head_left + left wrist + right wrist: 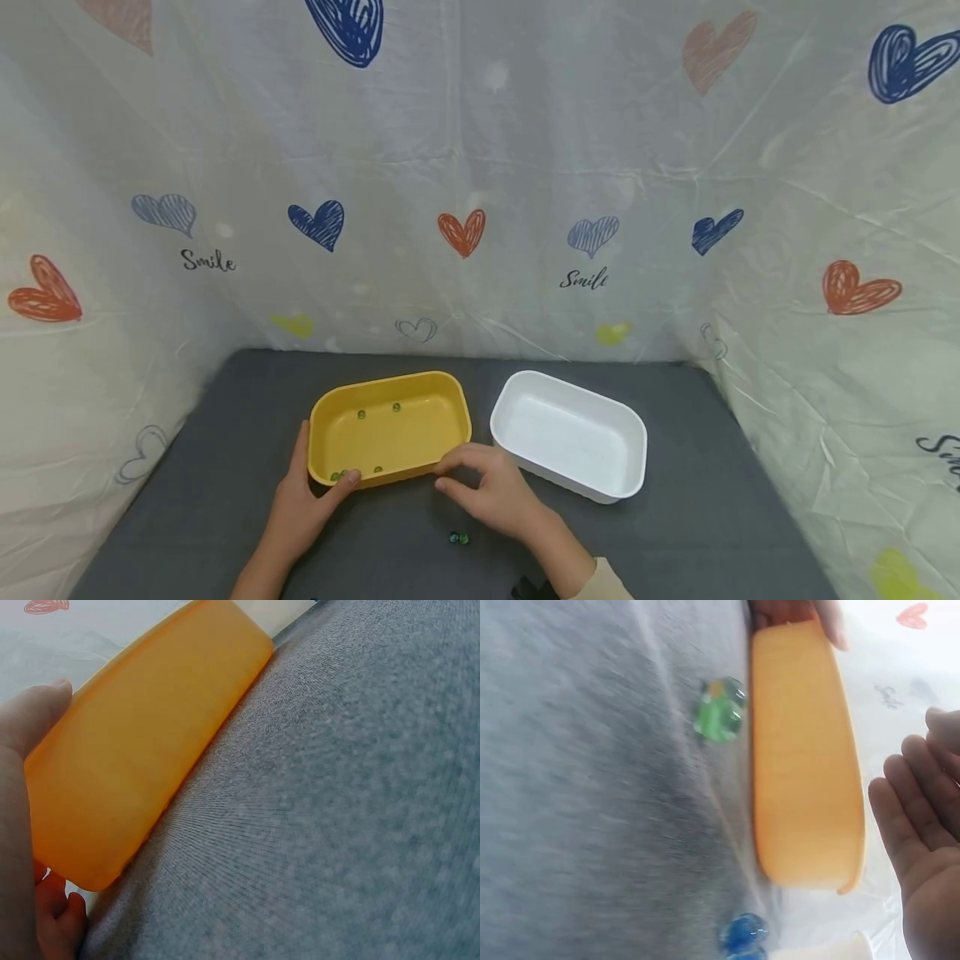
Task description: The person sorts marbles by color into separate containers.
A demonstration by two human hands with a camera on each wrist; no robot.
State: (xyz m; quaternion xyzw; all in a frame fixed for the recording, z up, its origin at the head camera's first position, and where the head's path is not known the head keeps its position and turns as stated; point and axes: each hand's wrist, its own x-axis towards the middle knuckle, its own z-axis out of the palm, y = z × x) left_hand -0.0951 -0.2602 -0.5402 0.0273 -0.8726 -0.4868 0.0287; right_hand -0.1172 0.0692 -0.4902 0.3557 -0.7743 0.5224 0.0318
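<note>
My left hand [300, 500] grips the yellow tray [390, 433] by its near left corner, thumb over the rim and fingers along the outer side. Several small green marbles [397, 407] lie inside this tray. Over its near right corner hovers my right hand [491, 492], thumb and forefinger apart; the right wrist view shows the fingers [922, 802] extended with nothing held. On the cloth in front of the tray, two green marbles [459, 538] sit side by side. The right wrist view shows green glass [720, 712] and blue glass marbles [744, 934] on the cloth.
An empty white tray [570, 433] stands to the right of the yellow one, angled away from it. Dark grey cloth [675, 542] covers the table. A pale curtain [510, 125] printed with hearts hangs behind and at both sides.
</note>
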